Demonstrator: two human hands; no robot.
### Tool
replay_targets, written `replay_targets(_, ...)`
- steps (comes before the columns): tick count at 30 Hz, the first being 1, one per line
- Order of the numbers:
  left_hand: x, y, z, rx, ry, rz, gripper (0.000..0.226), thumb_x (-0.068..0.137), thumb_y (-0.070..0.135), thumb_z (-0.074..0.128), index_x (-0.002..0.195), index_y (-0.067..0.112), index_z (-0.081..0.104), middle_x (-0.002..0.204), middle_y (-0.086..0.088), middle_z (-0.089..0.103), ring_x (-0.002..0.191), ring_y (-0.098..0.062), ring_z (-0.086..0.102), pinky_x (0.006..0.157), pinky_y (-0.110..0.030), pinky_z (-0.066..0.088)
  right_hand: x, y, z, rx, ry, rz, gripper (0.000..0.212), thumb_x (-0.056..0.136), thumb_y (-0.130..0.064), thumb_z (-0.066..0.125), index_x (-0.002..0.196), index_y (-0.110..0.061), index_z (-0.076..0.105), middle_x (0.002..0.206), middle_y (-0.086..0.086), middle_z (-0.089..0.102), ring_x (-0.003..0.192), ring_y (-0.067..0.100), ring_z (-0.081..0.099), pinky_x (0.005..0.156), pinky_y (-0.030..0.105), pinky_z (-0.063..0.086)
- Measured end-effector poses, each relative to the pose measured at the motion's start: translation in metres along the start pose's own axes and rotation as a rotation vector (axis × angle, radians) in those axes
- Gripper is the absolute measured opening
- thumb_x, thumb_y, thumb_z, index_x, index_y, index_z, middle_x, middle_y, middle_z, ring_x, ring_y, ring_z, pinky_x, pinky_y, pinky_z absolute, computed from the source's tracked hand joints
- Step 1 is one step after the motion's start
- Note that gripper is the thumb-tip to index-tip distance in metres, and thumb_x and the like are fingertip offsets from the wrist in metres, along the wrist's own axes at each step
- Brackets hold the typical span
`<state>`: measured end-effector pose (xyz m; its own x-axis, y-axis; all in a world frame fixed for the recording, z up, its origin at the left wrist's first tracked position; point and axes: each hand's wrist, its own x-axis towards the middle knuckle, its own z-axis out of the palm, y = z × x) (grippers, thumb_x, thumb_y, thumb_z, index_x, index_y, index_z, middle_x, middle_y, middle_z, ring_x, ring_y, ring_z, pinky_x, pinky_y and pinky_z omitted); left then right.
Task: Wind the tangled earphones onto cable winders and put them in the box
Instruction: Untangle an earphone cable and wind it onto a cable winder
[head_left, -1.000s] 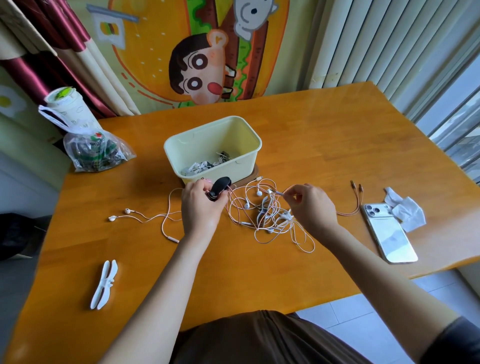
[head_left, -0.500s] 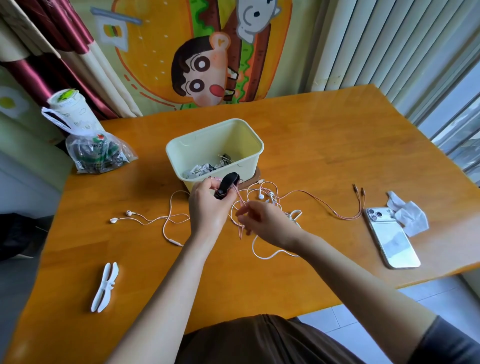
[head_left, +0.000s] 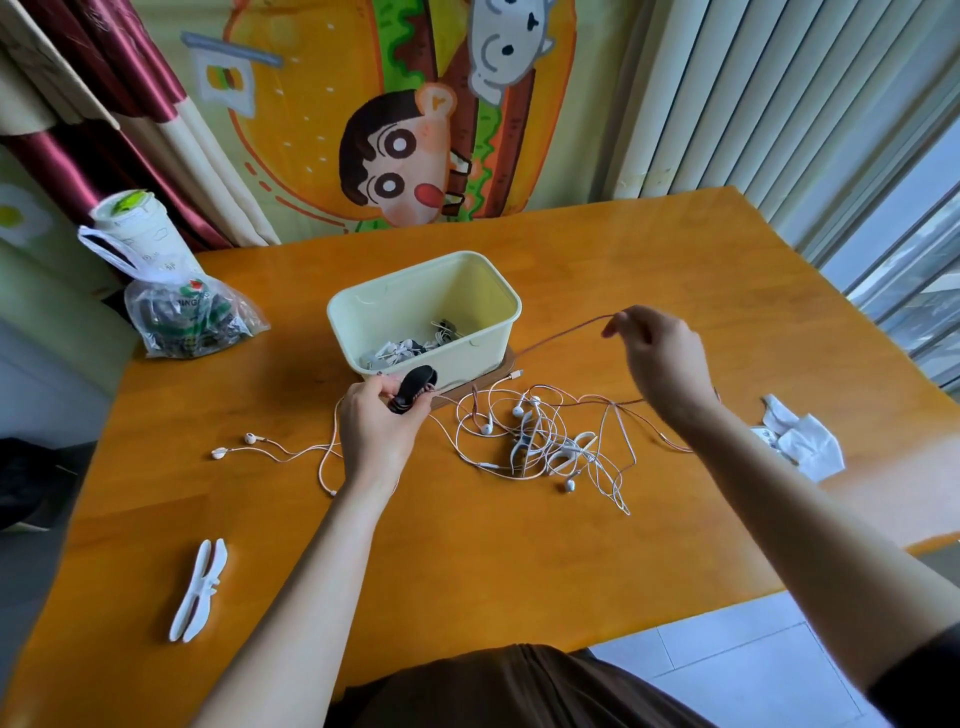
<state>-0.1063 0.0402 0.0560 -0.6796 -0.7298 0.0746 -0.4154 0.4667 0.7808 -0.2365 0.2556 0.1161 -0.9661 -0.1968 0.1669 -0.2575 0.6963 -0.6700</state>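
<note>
A person sits at a wooden counter (head_left: 519, 561), seen from above over both bare forearms. The left hand (head_left: 374, 431) grips a black cable winder (head_left: 413, 395) just in front of the near wall of a pale yellow box (head_left: 447, 358); a few turns of cable wrap the winder. The right hand (head_left: 660, 358) is raised to the right of the box, thumb and forefinger pinching a pink cable (head_left: 561, 338) that slants down in a straight line toward the box's near right corner.

The box stands near the middle of the counter on a thin brown mat (head_left: 501, 370) and holds wound earphones in its bottom. A loose tangle of white and pink earphones (head_left: 540, 441) lies on the counter between the two forearms. Two earbuds (head_left: 249, 439) trail to the left of the left wrist.

A white cable winder (head_left: 200, 590) lies alone near the counter's near left edge, well apart from everything else. A broad stretch of wood runs between the tangle and the near edge. At the far left edge sit a plastic bag (head_left: 187, 317) and a lidded cup (head_left: 137, 228). A crumpled white tissue (head_left: 805, 436) lies near the right edge, behind the right forearm. Curtains and blinds hang just beyond the far edge.
</note>
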Motion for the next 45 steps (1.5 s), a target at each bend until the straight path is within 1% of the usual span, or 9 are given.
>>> replay_targets(7, -0.001, -0.002, -0.001, -0.027, -0.01, -0.06, 0.027, 0.081, 0.028, 0.073, 0.095, 0.007, 0.066, 0.106, -0.009, 0.065, 0.1, -0.021, 0.055, 0.064, -0.021, 0.036, 0.016, 0.025, -0.007, -0.071, -0.015, 0.157, 0.029, 0.096, -0.024, 0.043, 0.089, -0.016, 0.07, 0.056, 0.004, 0.049, 0.058, 0.026, 0.045, 0.059, 0.029, 0.032)
replay_targets(12, -0.006, 0.015, 0.002, -0.062, -0.061, -0.03, 0.018, 0.081, 0.026, 0.074, 0.088, 0.015, 0.061, 0.095, 0.001, 0.058, 0.095, -0.015, 0.053, 0.064, -0.019, 0.034, 0.002, 0.036, 0.014, -0.416, -0.355, 0.135, 0.032, 0.096, -0.023, 0.048, 0.117, 0.0, 0.059, 0.112, 0.024, 0.058, 0.108, 0.039, 0.053, 0.083, 0.036, 0.042)
replay_targets(15, -0.009, 0.023, 0.005, -0.066, -0.089, 0.003, 0.018, 0.08, 0.026, 0.074, 0.087, 0.017, 0.059, 0.094, 0.003, 0.058, 0.091, -0.012, 0.053, 0.057, -0.01, 0.034, -0.015, 0.017, 0.026, -0.247, -0.402, 0.005, 0.049, 0.092, -0.013, 0.056, 0.138, -0.005, 0.04, 0.138, 0.017, 0.043, 0.126, 0.032, 0.042, 0.104, 0.036, 0.033)
replay_targets(23, -0.012, 0.04, 0.013, -0.136, -0.123, 0.072, 0.018, 0.078, 0.028, 0.075, 0.086, 0.015, 0.065, 0.093, 0.0, 0.068, 0.086, -0.014, 0.059, 0.059, -0.008, 0.037, -0.053, -0.044, 0.064, 0.404, -0.512, -0.116, 0.045, 0.09, -0.004, 0.056, 0.131, -0.009, 0.038, 0.103, 0.003, 0.064, 0.095, 0.015, 0.063, 0.086, 0.026, 0.049)
replay_targets(28, -0.001, 0.042, -0.001, -0.19, -0.049, 0.062, 0.015, 0.082, 0.026, 0.072, 0.088, 0.015, 0.064, 0.096, 0.0, 0.066, 0.089, -0.011, 0.055, 0.067, -0.015, 0.042, -0.042, -0.022, 0.062, 0.242, -0.572, -0.139, 0.01, 0.095, -0.018, 0.053, 0.092, -0.013, 0.062, 0.061, -0.01, 0.056, 0.049, -0.001, 0.05, 0.052, 0.013, 0.039)
replay_targets(35, 0.002, 0.035, -0.005, -0.192, -0.019, 0.029, 0.024, 0.083, 0.025, 0.071, 0.1, 0.008, 0.067, 0.103, -0.004, 0.067, 0.093, -0.011, 0.054, 0.064, -0.012, 0.043, -0.023, 0.032, 0.046, -0.153, -0.432, 0.029, 0.015, 0.095, -0.016, 0.051, 0.094, -0.011, 0.065, 0.084, 0.005, 0.07, 0.077, 0.022, 0.062, 0.064, 0.028, 0.045)
replay_targets(38, -0.001, 0.036, -0.001, -0.174, -0.041, 0.036, 0.02, 0.083, 0.026, 0.071, 0.095, 0.01, 0.066, 0.098, -0.002, 0.066, 0.09, -0.012, 0.054, 0.062, -0.012, 0.041, -0.024, 0.029, 0.041, -0.369, -0.475, -0.104, 0.033, 0.088, -0.017, 0.063, 0.12, -0.012, 0.057, 0.121, 0.006, 0.062, 0.115, 0.025, 0.052, 0.1, 0.035, 0.039)
replay_targets(41, -0.005, 0.039, 0.006, -0.165, -0.074, 0.043, 0.018, 0.082, 0.026, 0.072, 0.091, 0.011, 0.064, 0.095, 0.0, 0.065, 0.088, -0.013, 0.055, 0.062, -0.013, 0.04, -0.033, -0.001, 0.047, -0.184, -0.501, -0.233, 0.057, 0.083, -0.012, 0.068, 0.134, -0.011, 0.042, 0.136, 0.006, 0.05, 0.128, 0.022, 0.041, 0.107, 0.029, 0.03)
replay_targets(45, -0.007, 0.039, 0.013, -0.16, -0.098, 0.041, 0.023, 0.08, 0.03, 0.073, 0.092, 0.011, 0.067, 0.096, -0.003, 0.068, 0.089, -0.017, 0.06, 0.066, -0.021, 0.043, -0.048, -0.04, 0.058, 0.133, -0.456, -0.301, 0.048, 0.086, -0.007, 0.063, 0.13, -0.005, 0.043, 0.122, 0.007, 0.061, 0.114, 0.018, 0.056, 0.089, 0.016, 0.039)
